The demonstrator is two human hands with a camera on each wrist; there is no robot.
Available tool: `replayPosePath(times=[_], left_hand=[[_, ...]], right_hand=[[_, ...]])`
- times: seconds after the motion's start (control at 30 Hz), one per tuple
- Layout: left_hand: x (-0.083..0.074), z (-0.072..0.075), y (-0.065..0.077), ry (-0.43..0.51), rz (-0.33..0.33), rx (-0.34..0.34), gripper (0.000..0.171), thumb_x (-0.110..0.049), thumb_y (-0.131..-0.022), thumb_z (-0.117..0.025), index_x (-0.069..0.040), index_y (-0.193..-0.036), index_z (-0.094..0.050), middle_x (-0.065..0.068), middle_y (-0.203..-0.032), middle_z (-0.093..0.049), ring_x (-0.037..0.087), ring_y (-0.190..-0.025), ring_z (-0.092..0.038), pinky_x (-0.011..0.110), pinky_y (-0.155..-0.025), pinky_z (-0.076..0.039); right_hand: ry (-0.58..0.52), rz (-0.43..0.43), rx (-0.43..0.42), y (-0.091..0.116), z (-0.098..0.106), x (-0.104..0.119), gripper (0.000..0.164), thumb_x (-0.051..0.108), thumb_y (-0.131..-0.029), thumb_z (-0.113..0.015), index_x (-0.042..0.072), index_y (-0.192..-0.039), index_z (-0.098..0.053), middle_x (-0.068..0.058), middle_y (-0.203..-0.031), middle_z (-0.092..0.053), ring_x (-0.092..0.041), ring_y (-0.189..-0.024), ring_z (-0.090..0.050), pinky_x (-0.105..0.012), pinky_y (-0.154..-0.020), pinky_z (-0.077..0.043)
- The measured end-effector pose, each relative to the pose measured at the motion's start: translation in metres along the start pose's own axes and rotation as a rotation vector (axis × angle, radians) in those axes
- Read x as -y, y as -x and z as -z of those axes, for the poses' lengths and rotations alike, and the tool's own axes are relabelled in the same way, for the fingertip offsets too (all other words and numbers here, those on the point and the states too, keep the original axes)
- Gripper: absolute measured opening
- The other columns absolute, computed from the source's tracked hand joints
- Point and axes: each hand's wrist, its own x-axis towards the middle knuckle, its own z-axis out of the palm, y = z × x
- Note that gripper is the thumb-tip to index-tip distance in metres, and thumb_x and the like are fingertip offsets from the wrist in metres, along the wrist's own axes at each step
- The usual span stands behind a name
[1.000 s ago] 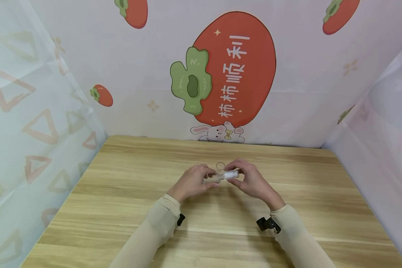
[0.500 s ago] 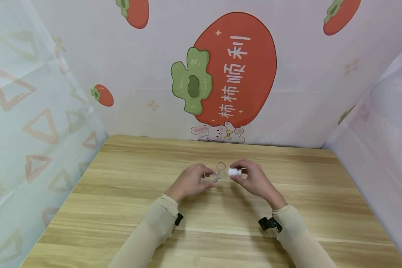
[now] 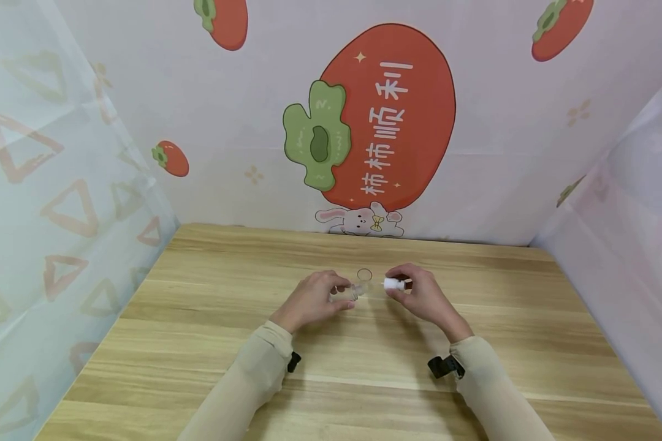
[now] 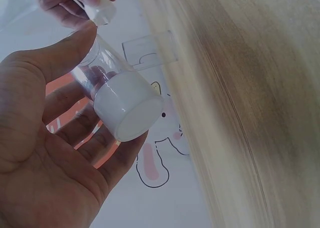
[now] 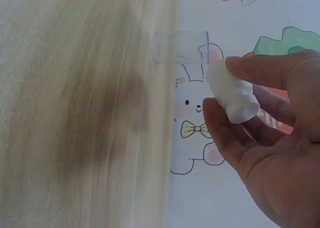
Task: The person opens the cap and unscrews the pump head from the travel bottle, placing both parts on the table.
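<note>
My left hand grips a small clear bottle with a white lower part, its thumb on one side and fingers curled round the other. The bottle lies tilted in the air, its open neck toward the right hand. My right hand pinches a white pump-like top between thumb and fingers, a short gap from the bottle's neck. In the head view a thin tip seems to stick out of this white top toward the bottle. A clear cylindrical cap stands on the table behind the hands.
The wooden table runs back to a printed cloth wall with a large persimmon and a rabbit. Cloth walls also stand at left and right. Each forearm wears a black strap-on device.
One second ago the white top met the bottle's neck. It has since come away to the right with my right hand, while the left hand with the bottle has shifted slightly left.
</note>
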Motion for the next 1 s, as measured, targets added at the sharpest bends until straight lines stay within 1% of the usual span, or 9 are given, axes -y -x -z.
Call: replayPosePath(times=[0.13,0.47,0.8,1.0], left_hand=[[0.000,0.000,0.000,0.002,0.003,-0.003,0.036,-0.029,-0.088,-0.081,-0.009,-0.118,-0.075,0.003,-0.097,-0.070,0.019,-0.089,-0.063,0.037,-0.078,-0.050],[0.001,0.001,0.000,0.002,-0.005,-0.014,0.037,-0.029,-0.088,-0.081,-0.008,-0.118,-0.075,0.005,-0.097,-0.071,0.020,-0.089,-0.063,0.038,-0.078,-0.050],[0.000,-0.001,0.001,-0.014,-0.002,-0.023,0.036,-0.030,-0.087,-0.082,-0.009,-0.117,-0.075,0.001,-0.095,-0.069,0.019,-0.089,-0.064,0.036,-0.078,-0.050],[0.000,-0.001,0.001,-0.019,-0.005,-0.028,0.035,-0.029,-0.088,-0.082,-0.009,-0.116,-0.075,0.002,-0.094,-0.069,0.019,-0.088,-0.064,0.036,-0.078,-0.050]], right_hand=[[0.009,-0.026,0.001,-0.002,-0.002,-0.005,0.028,-0.001,-0.086,-0.079,-0.001,-0.112,-0.069,-0.013,-0.107,-0.068,-0.026,-0.095,-0.064,-0.043,-0.081,-0.058],[0.054,-0.105,0.022,-0.008,-0.008,-0.017,0.025,0.002,-0.086,-0.079,-0.001,-0.109,-0.070,-0.012,-0.102,-0.069,-0.027,-0.094,-0.063,-0.045,-0.082,-0.056],[0.098,-0.163,0.035,-0.015,-0.012,-0.022,0.025,0.003,-0.087,-0.078,-0.002,-0.109,-0.069,-0.013,-0.101,-0.067,-0.027,-0.092,-0.063,-0.043,-0.080,-0.054],[0.121,-0.208,0.036,-0.017,-0.014,-0.023,0.025,0.004,-0.087,-0.079,-0.001,-0.110,-0.069,-0.012,-0.101,-0.067,-0.026,-0.093,-0.062,-0.043,-0.081,-0.053]])
